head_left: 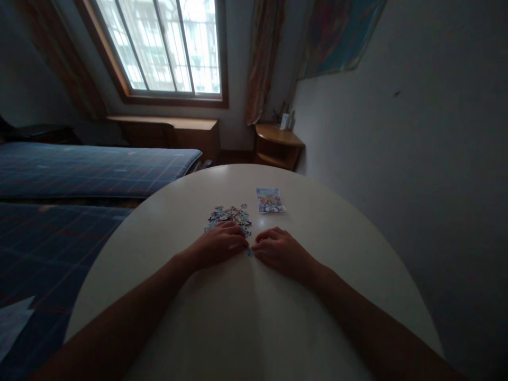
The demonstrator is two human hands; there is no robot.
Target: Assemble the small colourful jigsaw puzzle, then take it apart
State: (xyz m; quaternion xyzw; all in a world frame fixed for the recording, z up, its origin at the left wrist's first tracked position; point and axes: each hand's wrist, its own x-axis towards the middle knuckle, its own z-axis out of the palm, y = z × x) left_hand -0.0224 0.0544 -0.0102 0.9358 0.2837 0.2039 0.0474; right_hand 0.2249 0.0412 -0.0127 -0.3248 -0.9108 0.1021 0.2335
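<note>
A heap of small jigsaw puzzle pieces (229, 214) in mixed colours lies on the white round table (254, 317). My left hand (219, 244) rests at the heap's near edge, its fingers bent and closed, hiding some pieces. Facing it, my right hand (283, 253) also has curled fingers, thumb and forefinger pinched together. Between the two sets of fingertips, a small bluish puzzle piece (249, 252) shows at table height, with both hands touching it. Beyond my right hand lies a colourful printed packet (270, 201), flat and untouched.
Left of the table are beds with blue plaid covers (91, 166). A wooden desk (190, 124) stands under the barred window, and a corner shelf (280, 135) holds small items. The white wall (397, 159) runs close along the right side.
</note>
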